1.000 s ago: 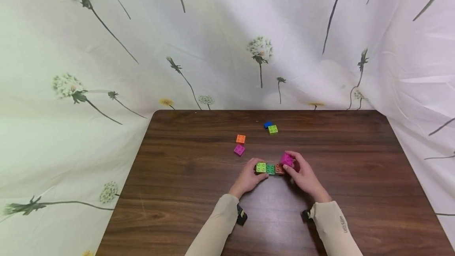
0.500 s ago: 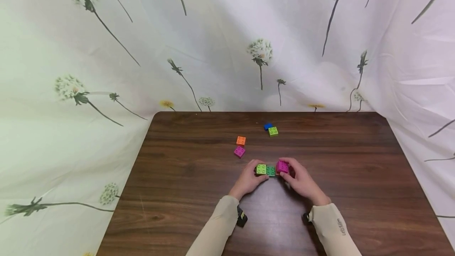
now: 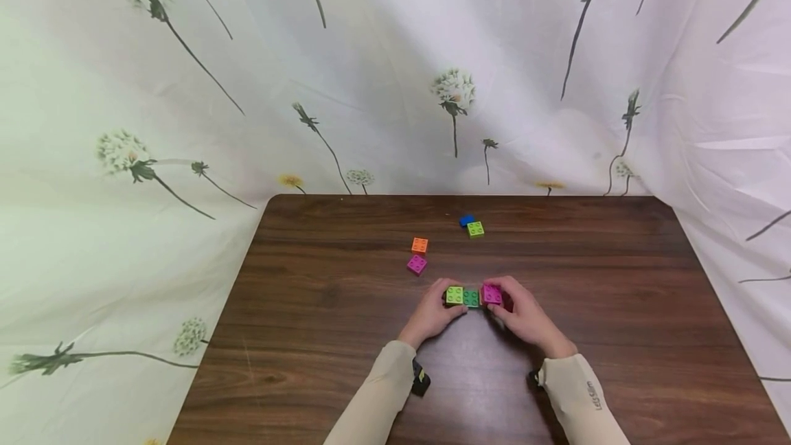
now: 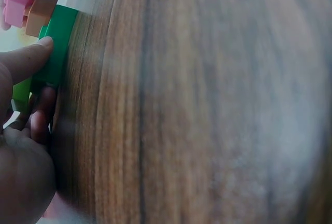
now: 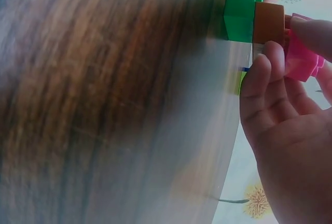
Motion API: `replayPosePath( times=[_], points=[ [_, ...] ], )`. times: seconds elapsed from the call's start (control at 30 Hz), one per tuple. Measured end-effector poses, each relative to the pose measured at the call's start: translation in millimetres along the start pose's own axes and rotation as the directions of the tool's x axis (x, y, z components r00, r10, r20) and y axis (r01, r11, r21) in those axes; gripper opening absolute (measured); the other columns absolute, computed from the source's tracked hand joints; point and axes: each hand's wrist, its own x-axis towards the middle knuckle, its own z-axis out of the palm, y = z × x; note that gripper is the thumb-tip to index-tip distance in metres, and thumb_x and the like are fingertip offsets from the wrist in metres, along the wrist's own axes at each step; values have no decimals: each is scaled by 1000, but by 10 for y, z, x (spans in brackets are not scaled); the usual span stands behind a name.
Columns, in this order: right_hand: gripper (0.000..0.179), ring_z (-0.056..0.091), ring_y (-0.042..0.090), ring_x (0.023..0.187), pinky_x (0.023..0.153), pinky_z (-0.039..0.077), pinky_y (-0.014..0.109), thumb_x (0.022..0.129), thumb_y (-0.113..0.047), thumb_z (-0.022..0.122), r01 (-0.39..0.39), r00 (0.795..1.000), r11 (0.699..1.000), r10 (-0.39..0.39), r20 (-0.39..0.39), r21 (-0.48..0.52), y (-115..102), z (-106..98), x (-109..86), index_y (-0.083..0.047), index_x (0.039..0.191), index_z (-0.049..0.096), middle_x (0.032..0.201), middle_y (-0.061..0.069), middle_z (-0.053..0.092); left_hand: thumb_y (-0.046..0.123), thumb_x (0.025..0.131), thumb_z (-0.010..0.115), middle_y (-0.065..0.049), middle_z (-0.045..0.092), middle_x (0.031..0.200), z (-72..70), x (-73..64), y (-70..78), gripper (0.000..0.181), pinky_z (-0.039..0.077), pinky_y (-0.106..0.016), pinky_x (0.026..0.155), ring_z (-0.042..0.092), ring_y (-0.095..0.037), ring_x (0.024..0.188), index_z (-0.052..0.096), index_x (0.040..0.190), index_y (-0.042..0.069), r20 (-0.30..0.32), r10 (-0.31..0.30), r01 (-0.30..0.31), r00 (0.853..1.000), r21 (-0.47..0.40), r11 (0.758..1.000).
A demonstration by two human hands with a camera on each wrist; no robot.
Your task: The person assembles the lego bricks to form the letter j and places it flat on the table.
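Observation:
A green toy building brick (image 3: pixel 471 299) lies on the table, with a lime brick (image 3: pixel 454 295) on its left part and an orange brick (image 5: pixel 268 24) on its right. My left hand (image 3: pixel 429 314) grips the green and lime bricks at their left end, thumb against the near side. Between the thumb and fingers of my right hand (image 3: pixel 525 314) is a magenta brick (image 3: pixel 492 294), right over the orange one. In the right wrist view the magenta brick tilts slightly, with a narrow gap showing between the two. From the head, the orange brick is almost wholly covered.
Behind the hands lie a loose orange brick (image 3: pixel 420 245) and a second magenta brick (image 3: pixel 417 264). Farther back, a lime brick (image 3: pixel 475 229) lies against a blue one (image 3: pixel 466 220). The brown wooden table (image 3: pixel 309 362) ends at a flower-printed cloth (image 3: pixel 371 88).
My right hand has moved the magenta brick left and toward me, from the right of the orange brick to over it. The left hand keeps its grip in place.

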Motion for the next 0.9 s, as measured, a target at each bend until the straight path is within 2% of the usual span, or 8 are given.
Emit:
replayPosePath(
  times=[0.27, 0.53, 0.77, 0.9],
  points=[
    [37, 57, 12, 100, 84, 49, 29, 87, -10, 70, -24, 999, 998, 25, 28, -56, 38, -2, 30, -13, 124, 62, 115, -1, 63, 25, 88, 71, 3, 58, 115, -2, -10, 1, 37, 46, -37, 92, 56, -13, 104, 57, 122, 21, -2, 6, -6, 1000, 2, 1000],
    [38, 59, 12, 100, 84, 50, 33, 88, -11, 70, -26, 998, 995, 31, 48, -91, 5, -30, 48, -13, 126, 63, 114, -3, 63, 26, 88, 71, 3, 58, 117, -9, -2, 16, 38, 46, -38, 93, 55, -14, 106, 57, 123, 21, 1, -5, 5, 1000, 12, 1000],
    [39, 56, 10, 92, 79, 47, 28, 88, -13, 70, -3, 998, 991, 10, 56, -133, -12, -41, 56, -14, 126, 63, 107, -5, 62, 26, 88, 71, 3, 58, 117, -4, -6, 15, 37, 46, -37, 92, 55, -13, 106, 58, 122, 21, -4, 4, -4, 1000, 21, 1000],
    [40, 57, 10, 91, 78, 47, 27, 87, -14, 72, 16, 999, 993, -11, 42, -120, -4, -40, 62, -14, 126, 64, 106, -5, 64, 24, 88, 72, 2, 59, 119, -4, -6, 12, 38, 46, -38, 93, 56, -14, 109, 58, 123, 20, -8, 16, -16, 1000, 26, 1000]
  ],
)
